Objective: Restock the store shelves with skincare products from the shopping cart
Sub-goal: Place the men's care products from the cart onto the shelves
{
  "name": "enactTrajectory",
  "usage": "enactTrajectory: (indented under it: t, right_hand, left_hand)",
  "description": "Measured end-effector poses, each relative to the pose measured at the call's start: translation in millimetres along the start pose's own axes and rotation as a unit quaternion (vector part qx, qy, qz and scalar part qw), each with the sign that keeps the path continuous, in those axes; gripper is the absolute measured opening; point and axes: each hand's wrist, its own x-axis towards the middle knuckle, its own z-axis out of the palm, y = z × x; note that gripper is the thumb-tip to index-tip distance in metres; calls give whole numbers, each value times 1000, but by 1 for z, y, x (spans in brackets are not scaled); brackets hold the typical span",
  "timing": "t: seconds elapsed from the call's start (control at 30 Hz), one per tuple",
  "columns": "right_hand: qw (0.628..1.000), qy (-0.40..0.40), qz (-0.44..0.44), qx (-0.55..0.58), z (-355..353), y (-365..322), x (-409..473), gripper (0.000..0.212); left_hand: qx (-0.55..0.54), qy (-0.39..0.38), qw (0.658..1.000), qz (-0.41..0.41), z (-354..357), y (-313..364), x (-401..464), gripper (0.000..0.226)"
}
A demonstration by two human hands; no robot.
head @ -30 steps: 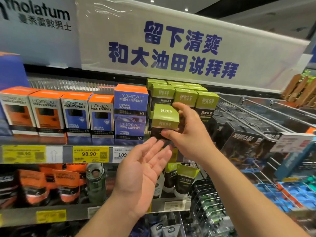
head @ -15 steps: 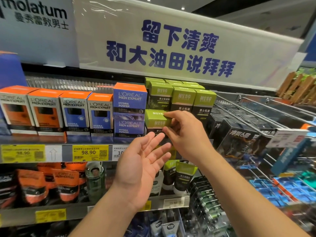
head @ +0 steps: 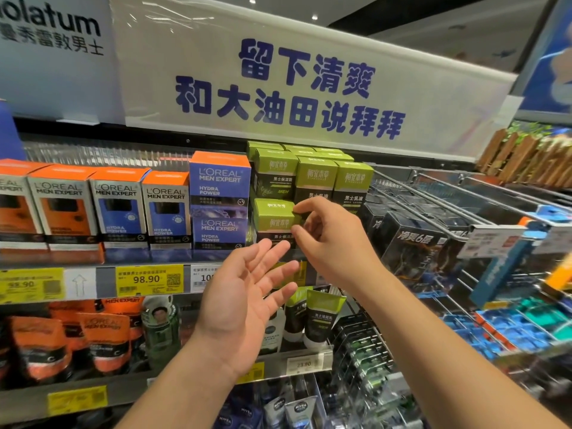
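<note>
Green-topped small cardboard box [head: 274, 219] with dark lower half sits on the upper shelf [head: 105, 267], at the fingertips of the right hand [head: 328, 239]; thumb and index finger pinch its right front corner, remaining fingers curled. Box stands upright, printed face toward the camera, long axis about vertical, top tipped slightly toward the viewer. Left hand [head: 244, 308] hangs below and in front of box, palm up, fingers spread and relaxed, holding nothing, not touching box. Hands apart, left lower and nearer the camera. Left of the box, touching or just beside: blue L'Oreal Hydra Power cartons [head: 219, 201] stacked two high, no room that side. Behind and above the right hand: row of taller green-and-black cartons [head: 315, 178], close behind the small box. Right of the right hand: black boxes [head: 411, 243] on slanted wire racks [head: 433, 193], near the wrist. Open room is only toward the camera, off the shelf's front edge with yellow price tags [head: 148, 280]. Further left of the left hand: orange and blue L'Oreal cartons [head: 93, 209]. Below the left hand: lower shelf with green-capped tubes [head: 322, 317] and orange pouches [head: 105, 345]. Above both hands: white banner with blue Chinese lettering [head: 291, 88].
</note>
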Motion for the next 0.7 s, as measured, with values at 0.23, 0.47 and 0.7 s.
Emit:
enactTrajectory:
  t: [0.23,0.47,0.7]
  right_hand:
    - [991,107,-33,76,-2,21,-47,28]
    - [979,170,75,84,-31,67,-150,23]
    - [944,236,226,46,-91,113,-296,25]
  left_hand:
    - [40,3,999,6,8,-27,-4,36]
    - [104,-87,986,-92,40,-106,-21,31]
    - [147,-215,931,-257,91,-222,-75,27]
